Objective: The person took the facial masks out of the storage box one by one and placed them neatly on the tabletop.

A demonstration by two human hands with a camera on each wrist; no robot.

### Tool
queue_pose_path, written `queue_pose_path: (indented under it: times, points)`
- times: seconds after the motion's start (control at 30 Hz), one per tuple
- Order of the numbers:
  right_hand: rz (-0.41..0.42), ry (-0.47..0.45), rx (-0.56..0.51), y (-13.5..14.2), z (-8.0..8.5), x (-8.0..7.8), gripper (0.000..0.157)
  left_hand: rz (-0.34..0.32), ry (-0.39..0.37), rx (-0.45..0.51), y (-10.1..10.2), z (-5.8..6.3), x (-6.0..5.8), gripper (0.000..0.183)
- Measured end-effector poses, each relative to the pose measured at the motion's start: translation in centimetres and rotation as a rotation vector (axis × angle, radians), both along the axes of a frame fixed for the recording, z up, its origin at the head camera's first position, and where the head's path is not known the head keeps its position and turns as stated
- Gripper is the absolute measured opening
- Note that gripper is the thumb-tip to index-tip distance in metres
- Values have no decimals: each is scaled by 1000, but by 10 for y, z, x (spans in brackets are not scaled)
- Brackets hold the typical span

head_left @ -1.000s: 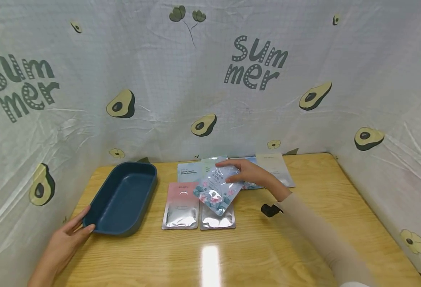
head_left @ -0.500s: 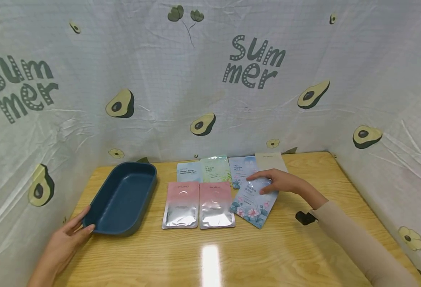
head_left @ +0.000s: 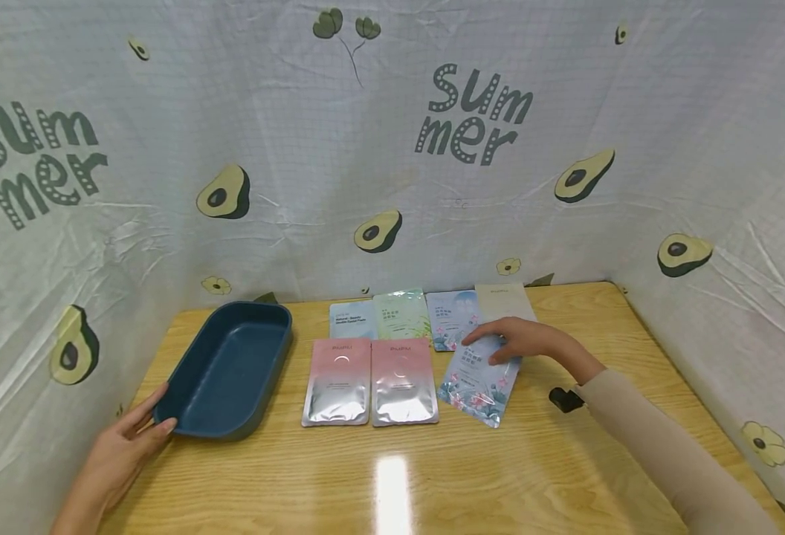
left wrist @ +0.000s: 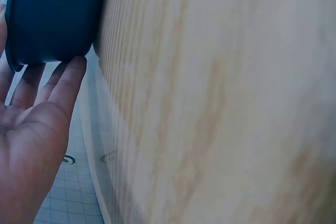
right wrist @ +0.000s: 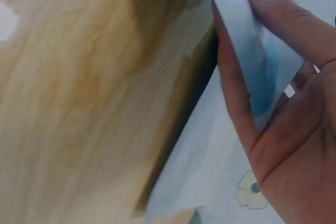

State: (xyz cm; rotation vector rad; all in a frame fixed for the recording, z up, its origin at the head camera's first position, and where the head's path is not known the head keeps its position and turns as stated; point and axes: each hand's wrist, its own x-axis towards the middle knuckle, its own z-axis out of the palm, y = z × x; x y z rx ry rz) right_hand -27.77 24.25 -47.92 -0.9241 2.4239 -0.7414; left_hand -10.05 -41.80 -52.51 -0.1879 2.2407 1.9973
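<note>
My left hand (head_left: pixel 121 453) grips the near left corner of a dark blue tray (head_left: pixel 225 371), thumb at the rim. In the left wrist view its fingers (left wrist: pixel 71 80) touch the tray's outer wall. To the right, my right hand (head_left: pixel 526 342) holds a light blue face mask packet (head_left: pixel 476 394) with pink flowers by its upper right edge. The right wrist view has this packet (right wrist: pixel 257 51) between thumb and fingers, tilted off the table. It partly covers a similar blue packet (head_left: pixel 451 319) and a cream packet (head_left: pixel 502 301) behind.
Two pink and silver packets (head_left: pixel 339 383) lie side by side right of the tray. Behind them lie a pale blue packet (head_left: pixel 352 319) and a green packet (head_left: pixel 402 312). A printed white curtain (head_left: pixel 299 148) borders the wooden table (head_left: pixel 285 483).
My right hand has carried the blue floral packet rightward, off the right pink packet, then slightly further and more upright. The left hand and tray stay put.
</note>
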Motion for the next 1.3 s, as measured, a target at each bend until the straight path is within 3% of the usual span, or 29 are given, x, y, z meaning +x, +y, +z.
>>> queue_pose_path:
  times: [0.17, 0.53, 0.87, 1.03, 1.17, 1.3]
  points:
    - [98, 117, 59, -11, 5, -6, 49, -8, 16, 10, -1, 0, -1, 73]
    - [246, 228, 137, -45, -1, -22, 49, -7, 43, 34, -1, 0, 3, 73]
    - [197, 459, 228, -56, -15, -12, 46, 0, 58, 1, 2, 3, -1, 73]
    - [165, 499, 198, -60, -20, -5, 42, 10, 53, 15, 1, 3, 2, 73]
    - [150, 513, 195, -56, -22, 2, 39, 5, 23, -150, 5, 9, 1, 72]
    - [126, 583, 147, -47, -24, 16, 42, -52, 38, -476, 13, 22, 0, 71]
